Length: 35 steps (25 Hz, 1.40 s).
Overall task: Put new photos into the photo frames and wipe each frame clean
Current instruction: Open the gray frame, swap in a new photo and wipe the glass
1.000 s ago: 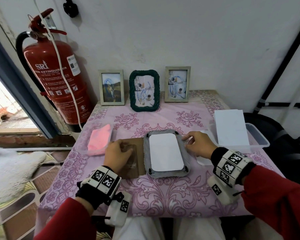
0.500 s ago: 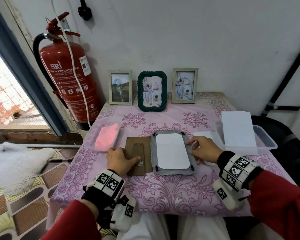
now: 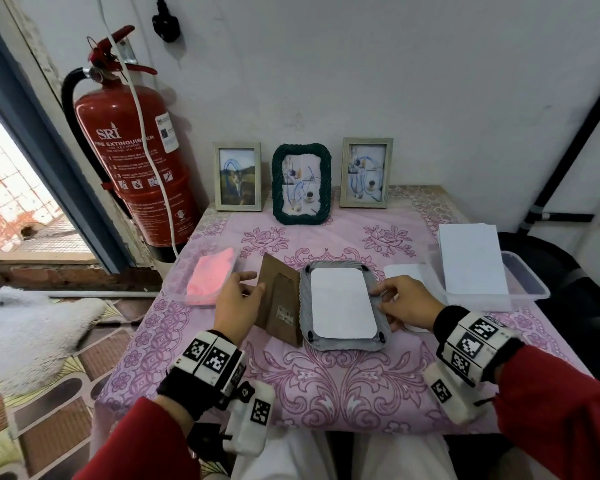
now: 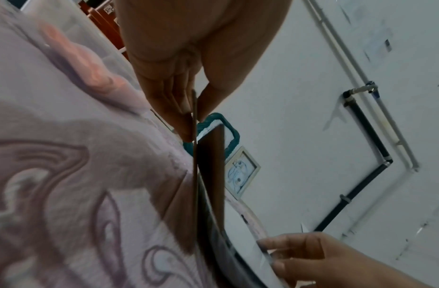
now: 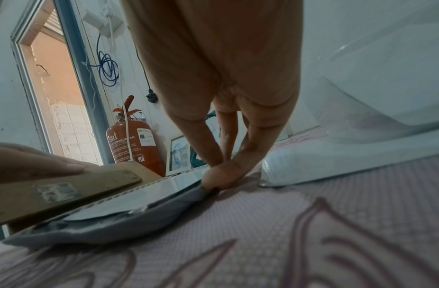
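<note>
Pink cloth [image 3: 208,276]: folded, lying in a clear shallow tray [image 3: 174,289] at the left of the table [image 3: 326,382], just beside the left hand.
Left hand [image 3: 234,304]: thumb and fingers pinched together on the far left edge of the brown backing board [image 3: 279,303]; the left wrist view shows the board's thin edge clamped between thumb and fingertips [image 4: 186,124].
Brown backing board: flat brown card with a stand flap and a small label near its lower end; tilted up on its right edge, which sits against the left side of the grey frame [image 3: 343,344]; its left edge is raised off the cloth in the left hand.
Grey frame: ribbed grey, rounded corners, face down in the middle of the table, dark tabs at its corners.
White photo [image 3: 342,303]: blank back upward, rounded corners, lying inside the grey frame's recess between the two hands.
Right hand [image 3: 404,303]: fingers curled, thumb and fingertips [image 5: 221,175] pinching the right rim of the grey frame, which rests on the cloth.
Spare white sheets [image 3: 470,258]: stacked in a clear container [image 3: 527,285] at the right, apart from the right hand.
Back row: wooden frame [image 3: 238,176], green frame [image 3: 301,183] and second wooden frame [image 3: 366,173] stand upright against the wall, well apart from both hands.
</note>
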Available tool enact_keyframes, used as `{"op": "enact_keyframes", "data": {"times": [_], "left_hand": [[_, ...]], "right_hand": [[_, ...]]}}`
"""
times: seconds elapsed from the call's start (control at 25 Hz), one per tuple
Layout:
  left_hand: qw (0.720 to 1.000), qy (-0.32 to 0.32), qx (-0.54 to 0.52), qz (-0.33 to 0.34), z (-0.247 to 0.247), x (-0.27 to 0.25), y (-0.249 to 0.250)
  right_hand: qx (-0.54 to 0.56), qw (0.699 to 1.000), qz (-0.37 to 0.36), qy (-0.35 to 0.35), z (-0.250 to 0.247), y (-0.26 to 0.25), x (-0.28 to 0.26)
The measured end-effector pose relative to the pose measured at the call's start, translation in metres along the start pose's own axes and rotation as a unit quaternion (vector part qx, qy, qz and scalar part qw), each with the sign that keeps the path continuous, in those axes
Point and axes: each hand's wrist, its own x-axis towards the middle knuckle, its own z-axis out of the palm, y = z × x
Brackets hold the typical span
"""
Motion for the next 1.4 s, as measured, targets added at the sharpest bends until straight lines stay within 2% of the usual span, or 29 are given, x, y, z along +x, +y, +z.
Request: {"op": "enact_keyframes", "data": {"times": [0.16, 0.32, 0.48, 0.68, 0.88, 1.4], "left_hand": [[0.997, 0.016, 0.044, 0.055, -0.007, 0.005, 0.005], [0.994, 0.053, 0.028, 0.087, -0.013, 0.008, 0.014], [0.995, 0.029, -0.026, 0.096, -0.010, 0.005, 0.022], [0.992, -0.046, -0.108, 0.051, 0.016, -0.001, 0.019], [0.986, -0.094, -0.140, 0.010, 0.047, -0.005, 0.012], [0.992, -0.100, -0.073, -0.004, 0.072, -0.006, -0.003]], "right_hand": [[-0.001, 1.000, 0.003, -0.005, 0.000, -0.001, -0.001], [-0.005, 1.000, 0.002, -0.008, -0.001, -0.003, -0.001], [-0.002, 1.000, 0.002, -0.010, 0.000, -0.005, -0.001], [0.001, 1.000, -0.003, -0.010, 0.001, -0.006, -0.001], [0.004, 1.000, 0.001, -0.014, 0.000, -0.006, -0.002], [0.009, 1.000, 0.002, -0.021, -0.001, -0.009, -0.006]]}}
